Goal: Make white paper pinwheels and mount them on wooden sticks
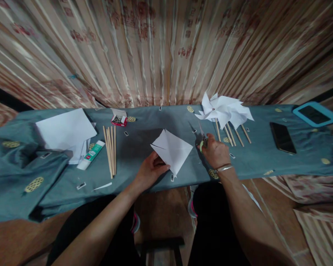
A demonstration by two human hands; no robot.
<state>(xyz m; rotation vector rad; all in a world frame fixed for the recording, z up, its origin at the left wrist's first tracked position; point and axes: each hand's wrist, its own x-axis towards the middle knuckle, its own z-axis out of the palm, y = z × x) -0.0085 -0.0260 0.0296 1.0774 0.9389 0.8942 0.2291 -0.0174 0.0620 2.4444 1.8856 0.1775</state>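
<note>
My left hand (149, 170) pinches the lower left edge of a white paper square (174, 148), thumb on top and fingers beneath. The square is turned corner-up and creased, and cuts run in from its corners. To its right, my right hand (217, 152) is closed around scissors (201, 144) with green handles, their blades pointing away from me above the cloth. The scissors and the paper are apart. Beyond my right hand lie several white paper pinwheels (224, 107) on wooden sticks, overlapping one another.
At left are white paper sheets (66, 127), a green-and-white glue tube (91, 155), several wooden sticks (110, 151) and a small red box (118, 119) of pins. A paper scrap (103, 186) lies near the front edge. A black phone (283, 137) and blue-framed tablet (315, 113) lie right.
</note>
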